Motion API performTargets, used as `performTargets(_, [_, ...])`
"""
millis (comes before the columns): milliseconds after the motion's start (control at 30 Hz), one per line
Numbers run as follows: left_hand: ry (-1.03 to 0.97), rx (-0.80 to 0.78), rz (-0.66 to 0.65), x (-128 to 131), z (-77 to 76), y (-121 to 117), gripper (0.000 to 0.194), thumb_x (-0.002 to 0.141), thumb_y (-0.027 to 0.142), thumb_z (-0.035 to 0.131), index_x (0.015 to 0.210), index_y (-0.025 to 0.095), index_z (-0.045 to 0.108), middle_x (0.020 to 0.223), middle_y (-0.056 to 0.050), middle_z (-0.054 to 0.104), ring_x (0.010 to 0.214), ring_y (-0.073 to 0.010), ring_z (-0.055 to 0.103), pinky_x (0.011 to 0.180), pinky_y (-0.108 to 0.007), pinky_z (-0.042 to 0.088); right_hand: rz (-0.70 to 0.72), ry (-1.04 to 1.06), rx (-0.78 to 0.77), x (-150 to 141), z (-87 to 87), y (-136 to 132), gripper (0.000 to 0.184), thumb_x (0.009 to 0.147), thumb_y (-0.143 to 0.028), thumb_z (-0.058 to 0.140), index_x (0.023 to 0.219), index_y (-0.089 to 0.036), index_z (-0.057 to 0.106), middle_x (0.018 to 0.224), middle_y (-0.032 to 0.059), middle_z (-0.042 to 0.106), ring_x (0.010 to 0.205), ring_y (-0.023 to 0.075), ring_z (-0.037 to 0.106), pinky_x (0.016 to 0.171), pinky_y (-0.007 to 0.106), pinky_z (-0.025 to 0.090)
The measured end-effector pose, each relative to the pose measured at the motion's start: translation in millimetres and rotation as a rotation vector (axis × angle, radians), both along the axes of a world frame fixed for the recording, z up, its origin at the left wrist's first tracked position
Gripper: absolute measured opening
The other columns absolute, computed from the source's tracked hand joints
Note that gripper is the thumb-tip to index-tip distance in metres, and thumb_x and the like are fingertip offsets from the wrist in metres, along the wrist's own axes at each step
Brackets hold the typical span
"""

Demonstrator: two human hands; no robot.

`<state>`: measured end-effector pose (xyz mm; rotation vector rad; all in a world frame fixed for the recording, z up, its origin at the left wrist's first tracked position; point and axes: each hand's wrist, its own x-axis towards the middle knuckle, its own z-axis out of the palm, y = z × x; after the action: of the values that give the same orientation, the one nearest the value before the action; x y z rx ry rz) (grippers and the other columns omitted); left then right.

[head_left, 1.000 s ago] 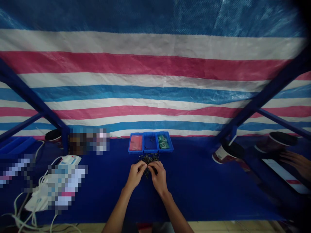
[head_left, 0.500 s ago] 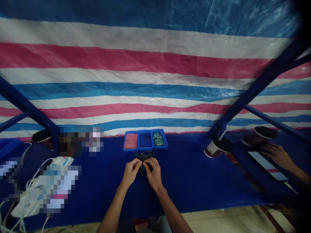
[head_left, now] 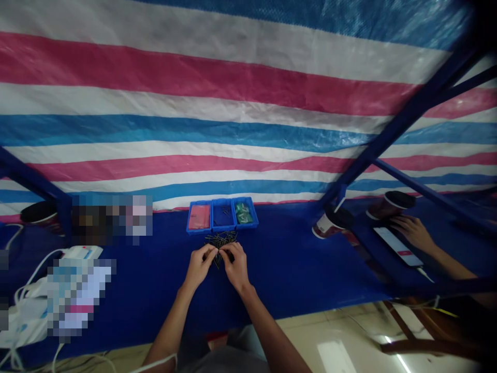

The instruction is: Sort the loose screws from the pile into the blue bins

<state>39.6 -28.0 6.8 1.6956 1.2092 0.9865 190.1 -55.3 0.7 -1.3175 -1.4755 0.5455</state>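
The left hand (head_left: 199, 267) and the right hand (head_left: 236, 267) meet in the middle of the lower frame, their grips close together with the fingertips (head_left: 215, 252) pinched in on a bunch of thin dark metal pins (head_left: 220, 243). The view is small here, so the pins could be nails or screws, and exactly how many each hand holds is hard to tell. More of the pins lie in a loose, crisscrossed pile right under and just beyond the fingers, on the blue cloth (head_left: 279, 280) covering the worktop.

Just beyond the pile, three joined blue trays stand in a row. The left tray (head_left: 190, 217) holds something flat and pink, the middle tray (head_left: 223, 215) a few dark pins, and the right tray (head_left: 244, 213) green packets.

To the right, a paper cup with a dark lid (head_left: 330, 223) stands near a blue metal frame bar (head_left: 404, 114). Further right, another person's hand (head_left: 413, 232) rests beside a phone (head_left: 398, 247), with a second cup (head_left: 390, 203) above it. At the left edge, white cables (head_left: 23, 305) run past a white plastic box (head_left: 83, 253), and pixelated patches hide other items. A striped plastic tarp (head_left: 233, 103) fills the upper frame.
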Motion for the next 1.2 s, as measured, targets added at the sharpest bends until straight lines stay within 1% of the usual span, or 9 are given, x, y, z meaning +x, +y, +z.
performTargets(433, [0.072, 0.019, 0.000, -1.8, 2.5, 0.4, 0.035, 0.093, 0.045, 0.052, 0.080, 0.016, 0.064, 0.055, 0.004, 0.050, 0.052, -0.0120, 0.046, 0.056, -0.022, 0.036, -0.002, -0.032, -0.031, 0.2, -1.1, 0.4, 0.013, 0.095, -0.029, 0.059, 0.090, -0.023, 0.070, 0.089, 0.0041, 0.069, 0.087, 0.0210, 0.059, 0.082, 0.035, 0.044])
performTargets(700, [0.058, 0.030, 0.011, -2.3, -0.3, 1.1, 0.033, 0.093, 0.044, 0.053, 0.080, 0.016, 0.067, 0.054, 0.004, 0.050, 0.051, -0.0118, 0.046, 0.056, -0.022, 0.035, 0.009, -0.026, -0.033, 0.9, -0.9, 0.2, 0.011, 0.095, -0.029, 0.060, 0.092, -0.023, 0.069, 0.091, 0.0028, 0.069, 0.086, 0.0200, 0.057, 0.083, 0.034, 0.042])
performTargets(867, [0.047, 0.012, 0.023, -1.3, -0.5, 0.4, 0.035, 0.093, 0.045, 0.054, 0.081, 0.015, 0.067, 0.054, 0.004, 0.049, 0.052, -0.0120, 0.044, 0.055, -0.022, 0.034, 0.024, -0.025, -0.042, 1.5, -0.5, 0.0, 0.012, 0.096, -0.029, 0.059, 0.094, -0.023, 0.069, 0.094, 0.0043, 0.070, 0.091, 0.0216, 0.059, 0.086, 0.037, 0.042])
performTargets(1067, [0.058, 0.019, 0.000, -0.8, 2.9, -0.6, 0.038, 0.094, 0.046, 0.052, 0.075, 0.015, 0.065, 0.056, 0.004, 0.049, 0.052, -0.0112, 0.044, 0.055, -0.022, 0.033, 0.035, -0.014, -0.031, 0.4, -1.3, -0.6, 0.012, 0.096, -0.027, 0.059, 0.095, -0.023, 0.070, 0.096, 0.0049, 0.069, 0.093, 0.0218, 0.059, 0.088, 0.037, 0.043])
performTargets(1200, [0.076, 0.012, 0.006, -0.6, 3.0, -1.4, 0.042, 0.094, 0.047, 0.051, 0.072, 0.015, 0.065, 0.054, 0.003, 0.049, 0.052, -0.0113, 0.044, 0.055, -0.022, 0.033, 0.035, -0.023, -0.029, 0.8, -1.5, -0.5, 0.014, 0.096, -0.028, 0.058, 0.091, -0.023, 0.070, 0.092, 0.0049, 0.069, 0.091, 0.0222, 0.059, 0.086, 0.037, 0.043])
